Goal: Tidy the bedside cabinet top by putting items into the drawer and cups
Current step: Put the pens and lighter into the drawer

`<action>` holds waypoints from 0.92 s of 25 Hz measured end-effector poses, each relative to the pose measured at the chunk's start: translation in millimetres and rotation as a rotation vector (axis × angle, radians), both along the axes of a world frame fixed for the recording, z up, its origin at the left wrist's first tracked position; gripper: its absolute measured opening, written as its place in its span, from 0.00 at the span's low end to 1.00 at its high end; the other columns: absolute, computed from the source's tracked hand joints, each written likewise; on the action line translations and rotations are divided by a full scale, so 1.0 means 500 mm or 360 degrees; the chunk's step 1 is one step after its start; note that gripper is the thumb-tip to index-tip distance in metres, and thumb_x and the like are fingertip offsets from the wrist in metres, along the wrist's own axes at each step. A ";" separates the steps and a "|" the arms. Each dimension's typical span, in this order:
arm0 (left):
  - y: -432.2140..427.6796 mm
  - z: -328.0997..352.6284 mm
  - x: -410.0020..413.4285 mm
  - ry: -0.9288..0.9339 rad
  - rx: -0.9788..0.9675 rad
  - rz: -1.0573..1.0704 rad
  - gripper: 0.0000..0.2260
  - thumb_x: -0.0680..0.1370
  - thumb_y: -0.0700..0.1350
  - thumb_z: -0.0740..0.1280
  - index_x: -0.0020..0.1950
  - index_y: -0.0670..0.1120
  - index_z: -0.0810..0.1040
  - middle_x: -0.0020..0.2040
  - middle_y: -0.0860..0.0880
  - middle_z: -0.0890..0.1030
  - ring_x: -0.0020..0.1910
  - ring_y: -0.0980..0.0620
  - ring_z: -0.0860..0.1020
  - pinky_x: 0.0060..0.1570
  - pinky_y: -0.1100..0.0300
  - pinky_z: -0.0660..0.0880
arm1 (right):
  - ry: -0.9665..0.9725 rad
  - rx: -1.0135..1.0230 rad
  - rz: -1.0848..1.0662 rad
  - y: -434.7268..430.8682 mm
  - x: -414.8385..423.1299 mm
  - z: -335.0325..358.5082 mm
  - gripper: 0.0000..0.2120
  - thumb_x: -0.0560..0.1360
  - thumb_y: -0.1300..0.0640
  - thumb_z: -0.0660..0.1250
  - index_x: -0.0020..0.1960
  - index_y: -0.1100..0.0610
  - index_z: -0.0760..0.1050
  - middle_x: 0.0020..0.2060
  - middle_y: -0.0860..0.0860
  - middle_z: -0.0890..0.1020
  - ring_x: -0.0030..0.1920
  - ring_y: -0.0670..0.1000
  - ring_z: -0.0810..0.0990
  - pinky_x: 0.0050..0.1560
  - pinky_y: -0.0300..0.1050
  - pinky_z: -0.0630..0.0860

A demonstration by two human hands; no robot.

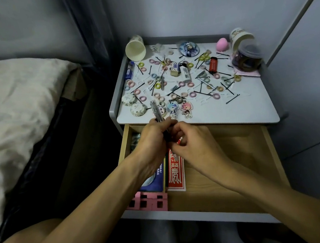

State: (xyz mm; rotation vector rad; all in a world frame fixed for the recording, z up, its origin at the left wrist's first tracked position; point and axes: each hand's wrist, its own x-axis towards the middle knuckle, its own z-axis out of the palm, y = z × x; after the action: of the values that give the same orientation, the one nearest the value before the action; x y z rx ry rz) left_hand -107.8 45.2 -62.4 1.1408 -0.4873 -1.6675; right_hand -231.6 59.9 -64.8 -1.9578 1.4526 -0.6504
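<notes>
— Where are the hands?

— Both are over the open drawer (234, 153), near its back left corner. The left hand (153, 139) grips a clear pen (157, 112) in a fist, and the pen's top end sticks up past the front edge of the cabinet top (250, 110). The right hand (193, 143) pinches the pen's lower end with curled fingers and touches the left hand.

— What is in the drawer?

— Along its left side lie a blue booklet (156, 181) and a red packet (175, 170) just beside it, with pink blocks (148, 201) at the front left corner.

— And the top?

— Crowded (hair ties (193, 94) and black hairpins (232, 98) lie all over it). A paper cup (136, 49) lies on its side at the back left corner. A second cup (239, 36) lies tipped at the back right corner, with a clear jar (248, 57) just in front of it. A pink sponge (222, 44) sits near that cup and a red lighter (213, 65) lies right of centre. Three cartoon keychains (173, 108) lie at the front edge, just behind the hands.

— Left of the cabinet?

— A bed (20, 113) with pale bedding.
</notes>
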 end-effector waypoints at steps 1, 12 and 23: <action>0.001 0.000 0.001 -0.0010 0.0009 -0.0003 0.18 0.79 0.37 0.63 0.67 0.29 0.67 0.43 0.40 0.77 0.38 0.48 0.79 0.35 0.59 0.78 | 0.0004 0.0017 0.0006 0.002 0.003 -0.002 0.09 0.74 0.56 0.71 0.53 0.51 0.77 0.38 0.43 0.82 0.36 0.40 0.80 0.38 0.40 0.80; -0.016 0.052 0.103 -0.0439 0.0089 0.0551 0.05 0.80 0.47 0.60 0.45 0.48 0.71 0.36 0.52 0.70 0.27 0.56 0.67 0.26 0.63 0.63 | -0.0199 0.1134 0.0174 0.007 -0.027 -0.059 0.07 0.76 0.66 0.68 0.52 0.65 0.74 0.35 0.56 0.80 0.29 0.47 0.78 0.30 0.35 0.76; -0.020 0.047 0.101 -0.0315 0.0105 0.0524 0.06 0.82 0.34 0.56 0.54 0.40 0.71 0.38 0.46 0.69 0.31 0.53 0.69 0.28 0.62 0.66 | -0.0063 0.1121 -0.0251 -0.025 0.047 -0.216 0.02 0.78 0.65 0.65 0.47 0.65 0.73 0.30 0.56 0.80 0.24 0.47 0.79 0.26 0.37 0.77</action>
State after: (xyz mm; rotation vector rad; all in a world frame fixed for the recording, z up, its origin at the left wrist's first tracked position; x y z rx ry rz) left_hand -57.0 35.0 -38.9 1.3631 -0.3469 -1.3012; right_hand -208.2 47.2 -173.0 -1.2873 1.5479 -0.1875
